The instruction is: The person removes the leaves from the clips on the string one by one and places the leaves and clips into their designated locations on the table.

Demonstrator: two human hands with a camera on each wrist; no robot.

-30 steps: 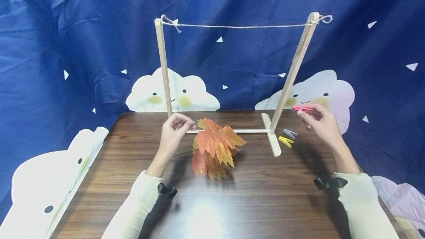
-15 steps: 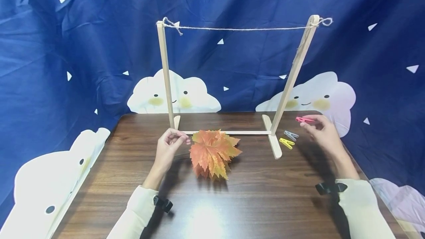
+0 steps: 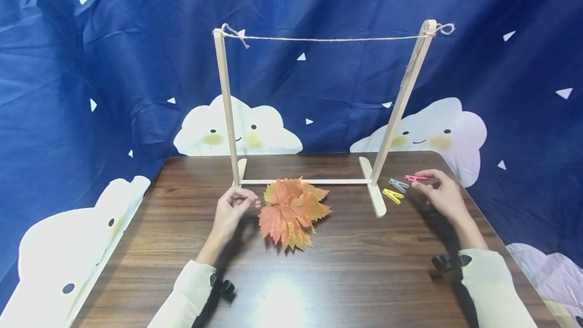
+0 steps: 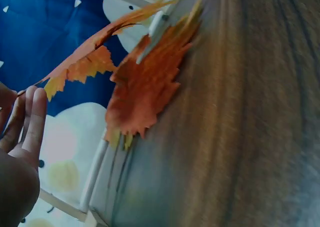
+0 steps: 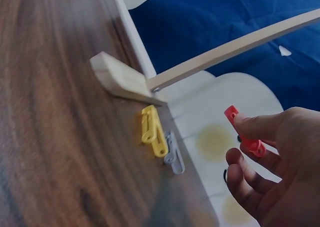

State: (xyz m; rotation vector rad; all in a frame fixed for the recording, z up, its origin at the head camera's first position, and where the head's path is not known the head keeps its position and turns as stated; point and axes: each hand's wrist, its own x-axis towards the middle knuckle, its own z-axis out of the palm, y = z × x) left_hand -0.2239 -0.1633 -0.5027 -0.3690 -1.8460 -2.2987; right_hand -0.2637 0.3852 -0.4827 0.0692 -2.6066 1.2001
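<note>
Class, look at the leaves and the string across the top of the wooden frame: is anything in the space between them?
Nothing visible. The orange leaves lie on the table just in front of the frame's bottom bar; the left hand holds their stem. Above them, the space up to the string is open, and nothing hangs on it.
</note>
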